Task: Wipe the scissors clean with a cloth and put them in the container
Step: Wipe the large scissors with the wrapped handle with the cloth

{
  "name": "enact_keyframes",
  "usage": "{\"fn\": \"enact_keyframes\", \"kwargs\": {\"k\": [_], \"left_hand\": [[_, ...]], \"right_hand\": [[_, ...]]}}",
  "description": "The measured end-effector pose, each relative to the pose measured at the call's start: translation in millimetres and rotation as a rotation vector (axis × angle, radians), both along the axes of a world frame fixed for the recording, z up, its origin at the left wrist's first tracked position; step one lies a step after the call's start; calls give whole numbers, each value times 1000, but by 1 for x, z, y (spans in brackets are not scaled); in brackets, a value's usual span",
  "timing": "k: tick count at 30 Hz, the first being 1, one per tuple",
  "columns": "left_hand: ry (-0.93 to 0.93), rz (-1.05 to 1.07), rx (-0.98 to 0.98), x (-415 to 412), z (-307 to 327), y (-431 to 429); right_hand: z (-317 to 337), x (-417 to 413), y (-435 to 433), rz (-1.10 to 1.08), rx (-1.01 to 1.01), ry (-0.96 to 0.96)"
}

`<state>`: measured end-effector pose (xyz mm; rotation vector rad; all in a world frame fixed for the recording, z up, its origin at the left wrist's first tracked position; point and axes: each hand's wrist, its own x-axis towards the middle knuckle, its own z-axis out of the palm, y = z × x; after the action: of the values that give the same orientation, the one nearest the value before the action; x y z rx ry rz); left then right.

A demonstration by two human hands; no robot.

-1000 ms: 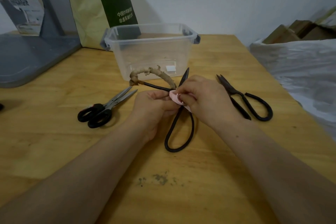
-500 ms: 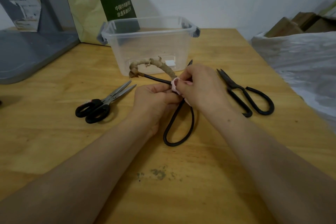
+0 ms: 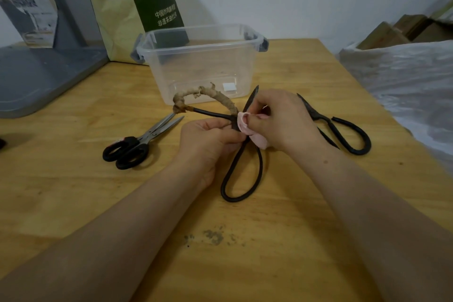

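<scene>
On the wooden counter [image 3: 98, 203], a little above the middle of the frame, the large black scissors [image 3: 252, 99] are held by both grips. The left grip [image 3: 210, 140] is clenched on them near the pivot, with the fingers curled around the metal. The right grip [image 3: 282, 120] pinches a pink cloth [image 3: 258, 141] against the base of the blade, so it is grasping the cloth, and the cloth is touching the scissors. The tip of the blade points up and slightly to the right, toward the clear plastic container [image 3: 203, 71]. One handle of these scissors is a bare black loop that reaches down toward the lower middle of the frame. The other handle is wrapped in a tan material and curves to the left, in front of the wall of the container. It is not possible to tell if the lower loop touches the counter. The container stands in the upper middle of the frame, open at the top, with grey latches at both ends. To the left of the left grip lie steel scissors with black handles [image 3: 137, 147], closed and flat on the counter. To the right of the right grip lies a second pair of black scissors [image 3: 318, 117], partly hidden by the wrist. Behind the container a yellow and green paper bag [image 3: 110, 7] leans at the wall. A grey tray [image 3: 36, 76] is at the left edge, and a white plastic sheet [image 3: 404, 76] covers the right side. A dark stain [image 3: 213, 236] marks the counter in the lower middle.
</scene>
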<state>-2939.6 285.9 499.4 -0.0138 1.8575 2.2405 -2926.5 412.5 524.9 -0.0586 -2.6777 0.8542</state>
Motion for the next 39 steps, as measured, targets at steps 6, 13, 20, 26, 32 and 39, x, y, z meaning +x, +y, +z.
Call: {"fn": "enact_keyframes", "kwargs": {"k": [6,13,20,26,32,39], "left_hand": [[-7,9,17,-1,-2,1],[6,6,16,-2,-3,-4],[-33,43,29,0,0,-3],[-42,25,38,-1,0,-4],[-34,-15,30,-1,-1,-3],[-42,-9,9,-2,-1,-5]], "right_hand": [[-10,1,6,-90,-26,185],[-14,2,6,195,-52,77],[-9,0,4,200,183,48],[-10,3,11,232,291,-33],[-13,3,14,43,-76,174],[-15,-3,10,251,5,77]]}}
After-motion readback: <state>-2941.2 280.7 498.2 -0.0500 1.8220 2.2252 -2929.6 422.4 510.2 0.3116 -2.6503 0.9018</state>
